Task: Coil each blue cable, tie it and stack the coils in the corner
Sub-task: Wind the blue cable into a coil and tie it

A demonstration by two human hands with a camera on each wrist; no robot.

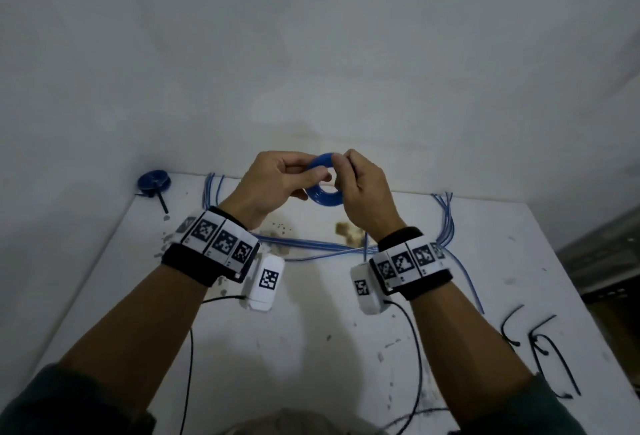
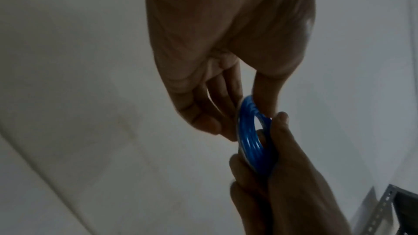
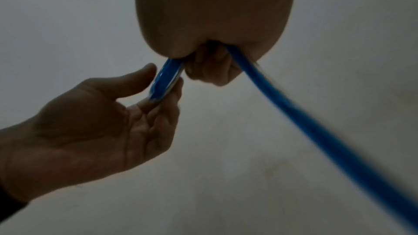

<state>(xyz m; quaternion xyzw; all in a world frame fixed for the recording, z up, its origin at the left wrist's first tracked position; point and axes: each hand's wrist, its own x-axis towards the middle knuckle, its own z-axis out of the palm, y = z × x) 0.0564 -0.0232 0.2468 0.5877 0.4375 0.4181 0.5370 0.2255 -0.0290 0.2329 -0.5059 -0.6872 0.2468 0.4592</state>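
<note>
Both hands are pinched on one blue coil, left hand left, right hand right, loose cable tail trailing near-right.

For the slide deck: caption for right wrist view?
Right hand feeding blue cable onto coil pinched by left hand.

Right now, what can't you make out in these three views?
- Coil: both hands, left hand and right hand, cover its sides in the head view; wrist views show it edge-on, so the turn count is unclear.
- Loose tail: motion-blurred in the right wrist view and cut off by the frame's edge.
- Corner coil: too small and dim in the head view to read how it is tied.
- Black ties: their count is unclear in the dim head view.
</note>
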